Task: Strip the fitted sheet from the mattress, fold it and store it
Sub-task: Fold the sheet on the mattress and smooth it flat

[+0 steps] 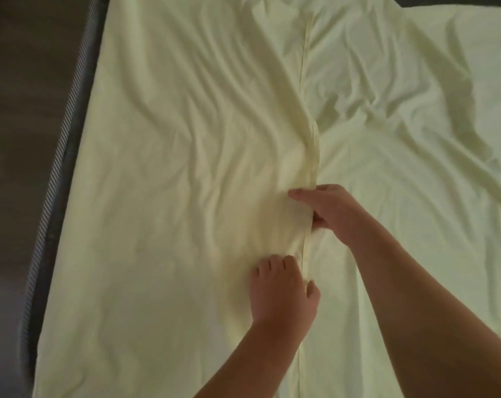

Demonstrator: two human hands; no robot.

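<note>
The pale yellow fitted sheet (171, 168) lies spread and wrinkled over the mattress (62, 156), folded so that a hemmed edge runs down the middle from top to bottom. My left hand (282, 291) pinches that hem low in the view, fingers curled over the upper layer and thumb on its right side. My right hand (329, 211) grips the same hem a little farther up, thumb stretched on top and fingers tucked under the edge. Both forearms come in from the lower right.
The mattress's grey side with striped piping (53, 179) shows along the left edge of the sheet. Beyond it lies dark floor (19, 110). A dark strip (456, 0) shows at the top right corner.
</note>
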